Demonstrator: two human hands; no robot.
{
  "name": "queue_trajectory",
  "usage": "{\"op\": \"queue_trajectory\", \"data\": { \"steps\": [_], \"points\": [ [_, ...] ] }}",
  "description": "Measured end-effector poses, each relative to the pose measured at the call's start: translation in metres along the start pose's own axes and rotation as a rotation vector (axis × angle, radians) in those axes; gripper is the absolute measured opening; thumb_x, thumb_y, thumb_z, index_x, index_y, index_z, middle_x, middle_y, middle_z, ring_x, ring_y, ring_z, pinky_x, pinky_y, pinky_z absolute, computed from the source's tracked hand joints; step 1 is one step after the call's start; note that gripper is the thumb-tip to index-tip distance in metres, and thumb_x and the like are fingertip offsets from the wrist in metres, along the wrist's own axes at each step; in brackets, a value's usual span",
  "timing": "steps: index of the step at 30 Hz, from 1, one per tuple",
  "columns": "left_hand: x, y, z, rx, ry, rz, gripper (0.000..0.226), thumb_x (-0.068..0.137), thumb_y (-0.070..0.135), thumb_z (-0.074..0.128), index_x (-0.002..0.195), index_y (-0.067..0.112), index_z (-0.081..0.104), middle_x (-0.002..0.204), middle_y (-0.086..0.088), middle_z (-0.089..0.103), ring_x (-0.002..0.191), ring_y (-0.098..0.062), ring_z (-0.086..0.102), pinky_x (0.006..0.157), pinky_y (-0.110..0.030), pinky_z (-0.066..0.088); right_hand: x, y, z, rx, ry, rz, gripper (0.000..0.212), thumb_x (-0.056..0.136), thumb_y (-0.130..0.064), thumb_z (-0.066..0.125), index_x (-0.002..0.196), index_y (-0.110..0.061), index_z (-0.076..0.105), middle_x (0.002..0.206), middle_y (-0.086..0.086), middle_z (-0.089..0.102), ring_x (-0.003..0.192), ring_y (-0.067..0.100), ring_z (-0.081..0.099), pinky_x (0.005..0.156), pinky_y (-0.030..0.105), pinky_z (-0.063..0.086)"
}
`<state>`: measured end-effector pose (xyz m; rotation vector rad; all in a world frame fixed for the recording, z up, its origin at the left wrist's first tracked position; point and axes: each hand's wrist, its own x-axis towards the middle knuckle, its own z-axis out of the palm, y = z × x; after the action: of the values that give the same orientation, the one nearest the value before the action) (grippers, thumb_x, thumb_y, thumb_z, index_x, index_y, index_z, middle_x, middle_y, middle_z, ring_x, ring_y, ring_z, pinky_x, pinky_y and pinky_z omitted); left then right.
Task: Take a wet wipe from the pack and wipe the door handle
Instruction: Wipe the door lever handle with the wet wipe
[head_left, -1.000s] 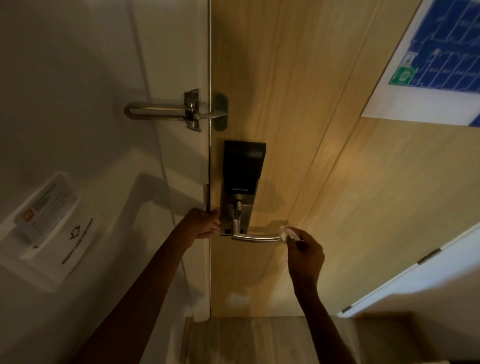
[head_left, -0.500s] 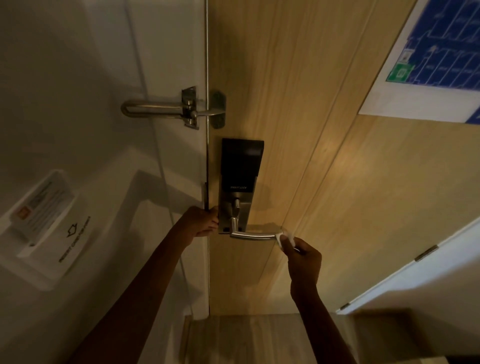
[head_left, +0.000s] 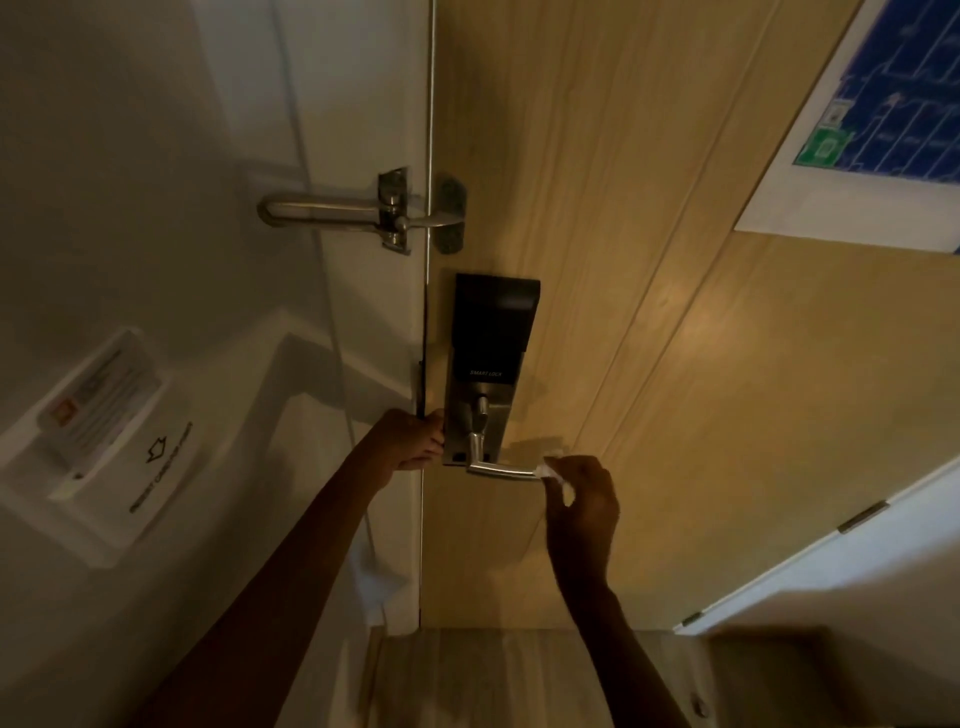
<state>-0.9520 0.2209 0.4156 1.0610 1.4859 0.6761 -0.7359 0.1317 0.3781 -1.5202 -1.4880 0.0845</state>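
Right hand (head_left: 582, 499) raised to the free end of the door handle (head_left: 501, 471), fingers pinched together on a small white wet wipe (head_left: 551, 467). Wipe bunched, pressed against the tip of the lever, partly covered by the fingers; a further scrap of white visible lower in the same grip. Handle: brushed-metal lever, horizontal, projecting to the right from the lower plate of a black lock unit (head_left: 491, 332) marked SMART LOCK. Lock mounted on a light wooden door (head_left: 675, 364), close to its left edge. Left hand (head_left: 410, 441) curled closed around that door edge, just left of the lock plate, level with the lever pivot; fingertips hidden behind the edge. Above the lock, a metal swing-bar door guard (head_left: 358, 210) spanning the white frame (head_left: 363, 104) and the door. On the wall at left, a white card holder (head_left: 98, 441) with a card inserted and an arrow printed below it. At upper right on the door, a blue floor-plan notice (head_left: 883, 130), cut off by the picture border. Wet wipe pack not in view.
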Motion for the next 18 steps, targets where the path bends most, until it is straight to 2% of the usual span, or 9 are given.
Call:
{"op": "queue_trajectory", "data": {
  "steps": [3, 5, 7, 9, 11, 13, 14, 16, 18],
  "points": [
    [-0.002, 0.001, -0.001, -0.020, -0.019, -0.004, 0.050, 0.093, 0.043, 0.053, 0.112, -0.002, 0.062, 0.115, -0.021, 0.068, 0.086, -0.018, 0.069, 0.067, -0.020, 0.056, -0.013, -0.016, 0.019, -0.170, -0.120, -0.187, 0.021, 0.088, -0.018, 0.055, 0.103, -0.013, 0.070, 0.101, 0.007, 0.066, 0.093, 0.023, 0.058, 0.080, 0.024, 0.043],
    [-0.005, 0.002, 0.000, -0.040, -0.021, -0.001, 0.050, 0.094, 0.041, 0.052, 0.113, -0.004, 0.062, 0.114, -0.022, 0.068, 0.087, -0.018, 0.069, 0.064, -0.018, 0.056, -0.012, -0.009, 0.013, -0.201, -0.130, -0.253, 0.022, 0.088, -0.019, 0.055, 0.103, -0.013, 0.069, 0.103, 0.007, 0.067, 0.096, 0.023, 0.059, 0.084, 0.028, 0.041],
    [-0.007, 0.003, 0.001, -0.047, -0.009, 0.005, 0.050, 0.094, 0.039, 0.052, 0.113, -0.005, 0.062, 0.113, -0.022, 0.068, 0.092, -0.019, 0.070, 0.059, -0.015, 0.056, 0.001, 0.009, -0.004, -0.215, -0.102, -0.163, 0.015, 0.088, -0.014, 0.063, 0.101, -0.018, 0.069, 0.102, 0.004, 0.069, 0.097, 0.024, 0.061, 0.087, 0.033, 0.042],
    [-0.008, 0.003, 0.001, -0.044, 0.003, 0.010, 0.049, 0.094, 0.040, 0.054, 0.112, -0.005, 0.063, 0.112, -0.020, 0.069, 0.094, -0.022, 0.070, 0.057, -0.014, 0.056, 0.010, 0.021, -0.017, -0.201, -0.043, -0.024, 0.018, 0.084, -0.009, 0.068, 0.099, -0.019, 0.070, 0.101, 0.003, 0.070, 0.097, 0.024, 0.062, 0.086, 0.039, 0.045],
    [-0.009, 0.003, 0.000, -0.040, 0.007, 0.015, 0.047, 0.093, 0.039, 0.054, 0.111, -0.004, 0.063, 0.113, -0.020, 0.069, 0.098, -0.024, 0.070, 0.059, -0.015, 0.056, 0.009, 0.011, -0.009, -0.176, -0.023, -0.040, 0.016, 0.085, -0.007, 0.064, 0.098, -0.014, 0.070, 0.103, 0.006, 0.070, 0.100, 0.024, 0.061, 0.094, 0.033, 0.042],
    [-0.009, 0.002, 0.000, -0.030, 0.002, 0.031, 0.046, 0.094, 0.039, 0.053, 0.110, -0.003, 0.063, 0.113, -0.021, 0.069, 0.098, -0.025, 0.070, 0.061, -0.016, 0.056, -0.001, -0.012, 0.013, -0.156, -0.109, -0.112, 0.021, 0.090, -0.014, 0.054, 0.104, -0.010, 0.069, 0.108, 0.008, 0.070, 0.106, 0.020, 0.060, 0.104, 0.017, 0.027],
    [-0.010, 0.003, 0.000, -0.030, 0.000, 0.035, 0.046, 0.094, 0.038, 0.052, 0.110, -0.003, 0.063, 0.113, -0.021, 0.069, 0.097, -0.024, 0.070, 0.060, -0.016, 0.056, -0.007, -0.022, 0.023, -0.148, -0.163, -0.140, 0.023, 0.091, -0.016, 0.053, 0.108, -0.011, 0.068, 0.110, 0.008, 0.070, 0.109, 0.020, 0.059, 0.105, 0.014, 0.023],
    [-0.012, 0.004, 0.000, -0.035, 0.004, 0.042, 0.047, 0.095, 0.039, 0.052, 0.110, -0.004, 0.063, 0.112, -0.022, 0.069, 0.093, -0.023, 0.069, 0.059, -0.016, 0.056, -0.008, -0.033, 0.027, -0.135, -0.248, -0.156, 0.023, 0.088, -0.018, 0.060, 0.110, -0.015, 0.067, 0.111, 0.004, 0.069, 0.110, 0.020, 0.059, 0.103, 0.021, 0.026],
    [-0.012, 0.004, 0.000, -0.038, 0.012, 0.051, 0.047, 0.095, 0.038, 0.052, 0.110, -0.004, 0.063, 0.111, -0.022, 0.069, 0.093, -0.024, 0.069, 0.069, -0.023, 0.056, 0.001, -0.028, 0.015, -0.168, -0.270, -0.168, 0.020, 0.086, -0.025, 0.067, 0.106, -0.020, 0.069, 0.107, -0.002, 0.071, 0.104, 0.015, 0.061, 0.100, 0.031, 0.035]
  ]
}}
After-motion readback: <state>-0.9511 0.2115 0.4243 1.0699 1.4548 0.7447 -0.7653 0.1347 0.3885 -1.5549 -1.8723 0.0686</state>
